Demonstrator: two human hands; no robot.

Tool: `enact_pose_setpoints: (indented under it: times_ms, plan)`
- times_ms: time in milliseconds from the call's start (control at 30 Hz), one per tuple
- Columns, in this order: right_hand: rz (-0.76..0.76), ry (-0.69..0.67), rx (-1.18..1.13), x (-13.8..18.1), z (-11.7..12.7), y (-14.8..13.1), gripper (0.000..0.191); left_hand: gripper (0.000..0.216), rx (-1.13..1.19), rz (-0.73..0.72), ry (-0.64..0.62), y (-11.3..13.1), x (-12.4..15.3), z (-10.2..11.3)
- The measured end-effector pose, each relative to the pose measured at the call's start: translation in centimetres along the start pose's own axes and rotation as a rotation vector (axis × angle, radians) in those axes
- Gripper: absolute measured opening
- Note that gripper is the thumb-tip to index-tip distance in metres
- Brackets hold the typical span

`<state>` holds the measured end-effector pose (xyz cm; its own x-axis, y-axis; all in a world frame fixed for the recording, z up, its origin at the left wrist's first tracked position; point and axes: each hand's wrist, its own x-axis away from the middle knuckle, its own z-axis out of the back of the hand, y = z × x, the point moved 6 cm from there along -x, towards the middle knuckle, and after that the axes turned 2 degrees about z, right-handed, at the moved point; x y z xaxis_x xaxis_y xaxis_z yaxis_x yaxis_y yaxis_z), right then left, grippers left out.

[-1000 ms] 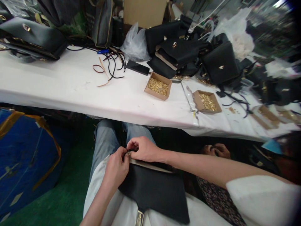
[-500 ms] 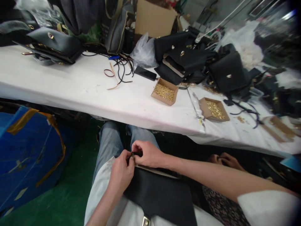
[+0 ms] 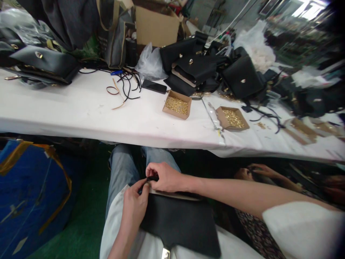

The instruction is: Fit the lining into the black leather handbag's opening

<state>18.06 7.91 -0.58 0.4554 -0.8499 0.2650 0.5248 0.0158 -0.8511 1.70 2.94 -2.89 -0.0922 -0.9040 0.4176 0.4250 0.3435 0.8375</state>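
Note:
A black handbag [image 3: 180, 223] lies across my lap, its flap toward me with a gold clasp [image 3: 166, 253] at the lower edge. My left hand [image 3: 136, 198] is closed in a pinch at the bag's far left corner. Right beside it, my right hand [image 3: 164, 177] is closed on the same corner, where a short black strap end shows between the fingers. Both sets of fingertips nearly meet there. Any small metal part between them is too hidden to make out.
On the white table [image 3: 124, 124] are a box of small gold pieces [image 3: 176, 105], a second such box [image 3: 233, 118], a phone [image 3: 154, 86], black cords and several black bags [image 3: 199, 68]. A blue sack [image 3: 29, 187] stands at left. Another person's hands [image 3: 250, 172] work at right.
The camera view has turned slightly to the right, so the table things appear further left. Both my hands stay at the bag's corner with only small finger shifts.

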Motion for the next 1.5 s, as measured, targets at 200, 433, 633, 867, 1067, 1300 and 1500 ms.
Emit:
enact_pose_setpoints:
  times_ms: [200, 433, 633, 867, 1067, 1300, 1500]
  plan:
    - [-0.082, -0.008, -0.109, 0.1, 0.1, 1.6, 0.037, 0.036, 0.002, -0.028, -0.040, 0.0, -0.4, -0.5]
    - [-0.067, -0.039, -0.103, 0.2, 0.2, 1.4, 0.040, 0.030, -0.035, -0.058, -0.085, 0.3, -0.7, -0.4]
    - [0.061, -0.214, -0.072, 0.4, 1.0, -0.1, 0.034, 0.031, -0.071, -0.068, -0.061, 0.4, -0.6, -0.2]
    - [0.199, -0.239, 0.411, -0.2, 2.1, -1.7, 0.031, 0.031, -0.039, -0.062, -0.090, 0.2, -1.3, -0.4]
    - [0.373, -0.453, 0.422, -1.6, 2.2, -2.5, 0.017, 0.032, -0.057, -0.070, -0.155, 0.6, -1.6, -0.8]
    - [0.454, -0.769, 0.273, -3.4, 2.9, -3.1, 0.027, 0.030, -0.067, -0.100, -0.213, 1.8, -1.4, -1.0]
    - [0.418, -0.954, 0.221, -4.2, 2.7, -3.1, 0.014, 0.032, -0.018, -0.107, -0.234, 1.9, -1.3, -1.4]
